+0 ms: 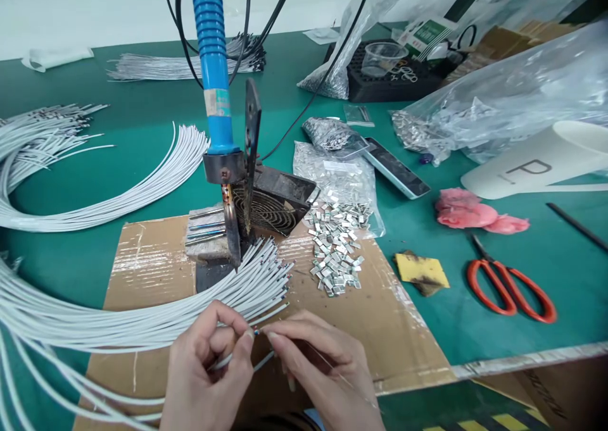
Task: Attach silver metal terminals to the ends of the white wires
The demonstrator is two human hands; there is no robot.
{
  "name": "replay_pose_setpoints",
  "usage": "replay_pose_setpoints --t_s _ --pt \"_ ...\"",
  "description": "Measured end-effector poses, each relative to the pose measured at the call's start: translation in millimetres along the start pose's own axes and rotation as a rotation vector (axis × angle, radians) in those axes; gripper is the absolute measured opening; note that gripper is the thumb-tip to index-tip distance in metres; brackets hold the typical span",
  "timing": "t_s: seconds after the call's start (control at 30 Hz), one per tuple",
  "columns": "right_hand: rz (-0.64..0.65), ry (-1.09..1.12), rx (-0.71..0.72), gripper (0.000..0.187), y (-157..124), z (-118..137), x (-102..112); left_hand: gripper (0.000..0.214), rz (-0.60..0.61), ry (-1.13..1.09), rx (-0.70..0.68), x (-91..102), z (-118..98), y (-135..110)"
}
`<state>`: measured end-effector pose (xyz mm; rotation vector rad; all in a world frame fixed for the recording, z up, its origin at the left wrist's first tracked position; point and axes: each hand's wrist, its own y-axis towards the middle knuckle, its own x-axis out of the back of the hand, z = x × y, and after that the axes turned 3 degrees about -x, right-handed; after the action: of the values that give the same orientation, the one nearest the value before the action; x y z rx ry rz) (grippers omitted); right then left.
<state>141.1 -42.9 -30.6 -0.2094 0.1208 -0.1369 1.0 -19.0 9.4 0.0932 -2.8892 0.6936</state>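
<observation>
My left hand (211,364) is closed around a white cable (222,362), thumb and index finger pinched close to its end. Small coloured wire tips (257,331) poke out from between those fingers. The fingertips of my right hand (318,361) are pressed together right at these tips, pinching the cable's end; the exact contact is partly hidden. A thin pale strand crosses the back of the right fingers, and I cannot tell what it is attached to. Just beyond both hands lies a thick bundle of white cables (190,320) with stripped, coloured ends, resting on a cardboard sheet (389,336).
Behind the bundle stands a soldering iron (228,209) on a blue flexible tube (211,70), beside a black fan (270,206). Small metal pieces (335,254) spill from a plastic bag. To the right lie a phone (396,168), a yellow sponge (422,271) and orange-handled scissors (510,285).
</observation>
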Motion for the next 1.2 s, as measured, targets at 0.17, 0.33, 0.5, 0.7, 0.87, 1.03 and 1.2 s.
replay_pose_setpoints --t_s 0.17,0.33,0.5,0.7,0.87,1.03,1.2 --pt "0.019 0.021 0.024 0.014 -0.6 0.0 -3.3 0.026 -0.001 0.003 0.004 0.0 -1.5 -1.1" --pt "0.005 0.059 -0.011 0.014 -1.9 0.5 -4.6 0.026 -0.016 0.005 0.001 -1.1 -1.8 -1.1" --pt "0.005 0.059 -0.025 0.013 -3.2 0.8 -4.2 0.025 -0.042 -0.008 0.002 -2.4 -1.9 -2.1" --pt "0.012 0.014 0.001 0.011 -4.0 0.5 -2.0 0.026 -0.033 -0.029 0.012 -2.5 -1.1 -2.7" --pt "0.021 0.007 -0.008 0.011 -4.6 -2.9 -0.7 0.026 -0.029 -0.042 0.019 -2.7 -1.5 -2.4" --pt "0.008 0.051 -0.031 0.012 -5.8 -3.2 -2.4 0.026 -0.014 -0.026 0.023 -1.4 -0.6 -2.5" --pt "-0.006 0.070 -0.017 0.017 -6.5 -0.1 -3.8 0.024 -0.004 -0.038 0.015 -0.4 2.1 -2.4"
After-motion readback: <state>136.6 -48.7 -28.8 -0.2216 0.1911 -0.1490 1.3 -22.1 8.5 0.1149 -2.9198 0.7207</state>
